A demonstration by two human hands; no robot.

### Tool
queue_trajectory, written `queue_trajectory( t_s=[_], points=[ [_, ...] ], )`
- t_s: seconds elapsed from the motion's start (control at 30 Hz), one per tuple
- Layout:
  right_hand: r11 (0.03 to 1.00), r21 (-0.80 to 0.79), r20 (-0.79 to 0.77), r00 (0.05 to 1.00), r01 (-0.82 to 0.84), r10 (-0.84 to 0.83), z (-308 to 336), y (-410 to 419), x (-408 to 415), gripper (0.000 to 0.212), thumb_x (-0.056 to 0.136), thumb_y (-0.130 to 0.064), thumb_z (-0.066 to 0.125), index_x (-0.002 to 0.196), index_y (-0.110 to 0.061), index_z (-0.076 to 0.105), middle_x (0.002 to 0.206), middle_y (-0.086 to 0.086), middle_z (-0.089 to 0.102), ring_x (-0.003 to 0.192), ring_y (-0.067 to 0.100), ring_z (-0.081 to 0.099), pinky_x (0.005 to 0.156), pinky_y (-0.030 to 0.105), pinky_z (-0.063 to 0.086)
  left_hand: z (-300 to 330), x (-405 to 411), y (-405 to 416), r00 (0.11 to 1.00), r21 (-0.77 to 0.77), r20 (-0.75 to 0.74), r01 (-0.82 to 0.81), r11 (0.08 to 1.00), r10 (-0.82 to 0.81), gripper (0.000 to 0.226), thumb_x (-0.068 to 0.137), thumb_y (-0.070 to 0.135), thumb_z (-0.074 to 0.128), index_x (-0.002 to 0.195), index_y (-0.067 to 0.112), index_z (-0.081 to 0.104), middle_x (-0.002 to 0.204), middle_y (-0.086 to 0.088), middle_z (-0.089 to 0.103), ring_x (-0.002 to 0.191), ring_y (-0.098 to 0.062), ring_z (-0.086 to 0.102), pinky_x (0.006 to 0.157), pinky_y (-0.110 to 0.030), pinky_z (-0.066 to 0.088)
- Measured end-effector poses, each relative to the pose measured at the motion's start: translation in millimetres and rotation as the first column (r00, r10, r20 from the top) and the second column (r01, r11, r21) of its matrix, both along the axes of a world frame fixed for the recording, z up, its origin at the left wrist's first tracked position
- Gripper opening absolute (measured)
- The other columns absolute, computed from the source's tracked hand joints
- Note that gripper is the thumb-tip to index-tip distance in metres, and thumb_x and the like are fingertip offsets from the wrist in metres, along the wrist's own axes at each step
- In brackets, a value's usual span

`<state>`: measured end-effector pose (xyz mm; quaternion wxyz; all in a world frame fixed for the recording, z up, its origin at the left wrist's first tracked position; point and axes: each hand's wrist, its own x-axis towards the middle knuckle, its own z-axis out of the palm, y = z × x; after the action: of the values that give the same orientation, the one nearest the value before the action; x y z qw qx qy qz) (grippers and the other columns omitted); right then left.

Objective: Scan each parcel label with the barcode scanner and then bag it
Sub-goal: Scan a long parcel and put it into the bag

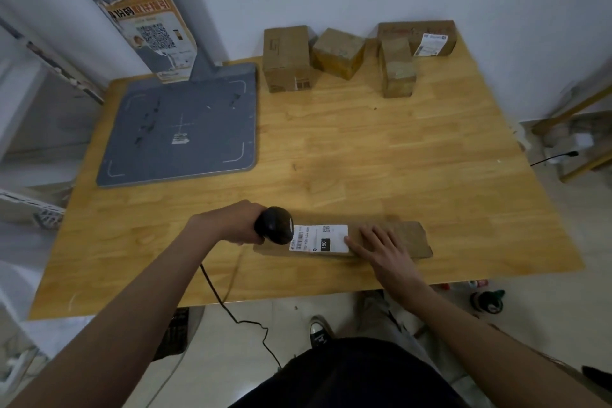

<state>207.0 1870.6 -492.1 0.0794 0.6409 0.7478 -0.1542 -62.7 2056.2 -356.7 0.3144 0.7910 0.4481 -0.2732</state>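
1. Parcel (390, 238) in hand is a flat brown one lying on the wooden table (364, 149) near its front edge, label (319, 238) facing up
2. My left hand (236, 223) is wrapped round the barcode scanner (275, 225), whose head sits just over the label's left end, at the barcode
3. My right hand (381, 248) lies flat on the parcel, fingers straight, gripping nothing, index tip touching the label's right edge
4. Step, as I judge it: scanning. Next move calls for bagging; no bag is in view
5. Four more boxes (341, 51) wait along the far edge
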Motion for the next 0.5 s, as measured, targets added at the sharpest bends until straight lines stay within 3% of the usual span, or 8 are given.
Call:
queue_trajectory(
  t_s=[0.17,0.27,0.5],
  points=[
    [1.000,-0.009,0.037,0.999,-0.022,0.023,-2.0,-0.5,1.0,0.112,0.060,0.004,0.080,0.153,-0.031,0.030,0.144,0.019,0.050,0.130,0.044,0.049,0.106,0.061,0.043,1.3,4.2,1.4,0.999,-0.006,-0.033,0.043,0.999,-0.043,0.030,0.083,0.012,0.072,0.108,0.027,0.064,0.087,0.005,0.067,0.076,-0.015,0.069,0.070,-0.030,0.059],
    [0.999,0.005,0.063,0.997,-0.035,0.035,-3.1,-1.2,0.1,0.107,0.059,0.004,0.081,0.151,-0.029,0.038,0.139,0.019,0.054,0.127,0.044,0.053,0.104,0.061,0.045,1.5,2.1,2.1,0.996,0.000,-0.071,0.052,0.999,-0.052,0.029,0.082,0.013,0.073,0.104,0.029,0.063,0.089,0.005,0.068,0.077,-0.015,0.068,0.070,-0.030,0.059],
    [0.999,0.035,0.061,0.998,-0.025,0.023,-7.8,-3.6,-1.7,0.105,0.062,0.003,0.081,0.153,-0.029,0.038,0.143,0.018,0.052,0.131,0.043,0.050,0.107,0.061,0.042,2.0,-1.7,0.9,0.994,0.031,-0.080,0.075,0.997,-0.073,0.035,0.080,0.015,0.074,0.112,0.027,0.063,0.099,0.004,0.068,0.090,-0.016,0.066,0.085,-0.038,0.058]
  ],
)
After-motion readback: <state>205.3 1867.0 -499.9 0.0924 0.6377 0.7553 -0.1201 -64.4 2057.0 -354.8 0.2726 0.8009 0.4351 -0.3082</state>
